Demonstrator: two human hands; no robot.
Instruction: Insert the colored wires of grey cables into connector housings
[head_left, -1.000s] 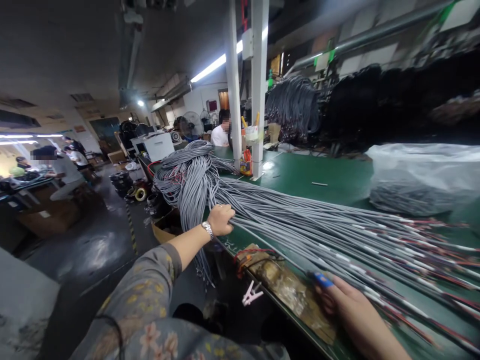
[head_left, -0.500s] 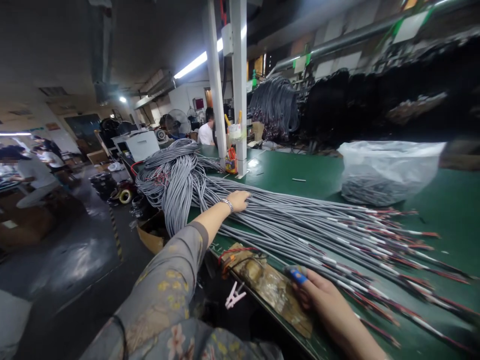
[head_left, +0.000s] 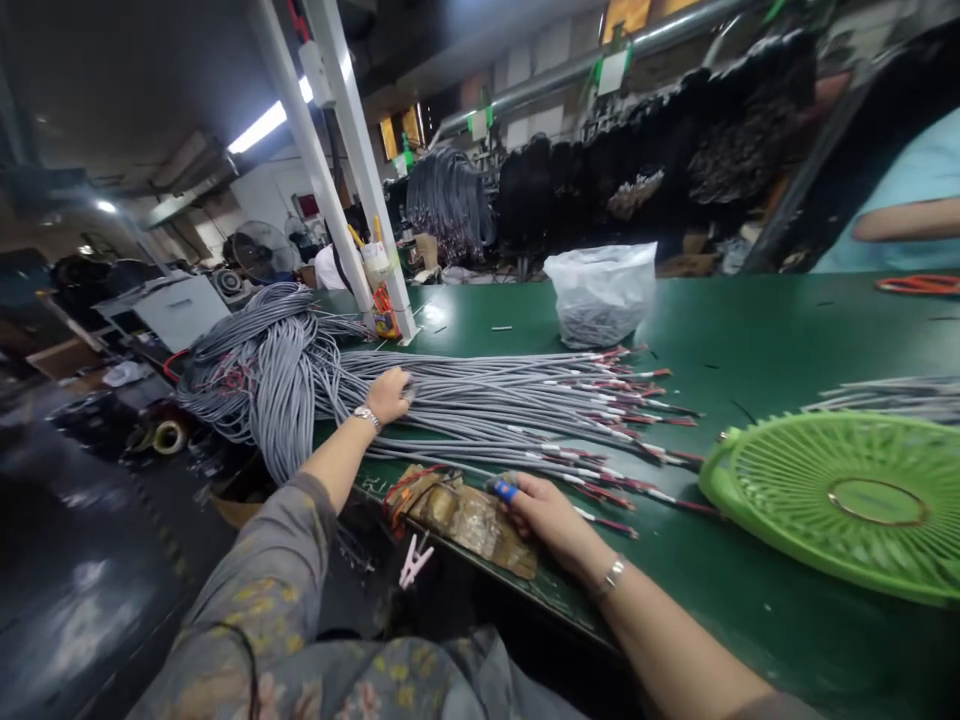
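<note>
Many cables, fanned along green bench, red-wired ends rightward. Left hand curled tight, closed on cables. Right hand narrow, thumb at blue piece; held or worn, cannot tell. Basket beside ends.

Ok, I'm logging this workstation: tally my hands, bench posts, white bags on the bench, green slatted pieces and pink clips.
Left hand, right hand: 2
White posts: 2
White bag: 1
Green slatted piece: 1
Pink clip: 1
Total: 7
</note>
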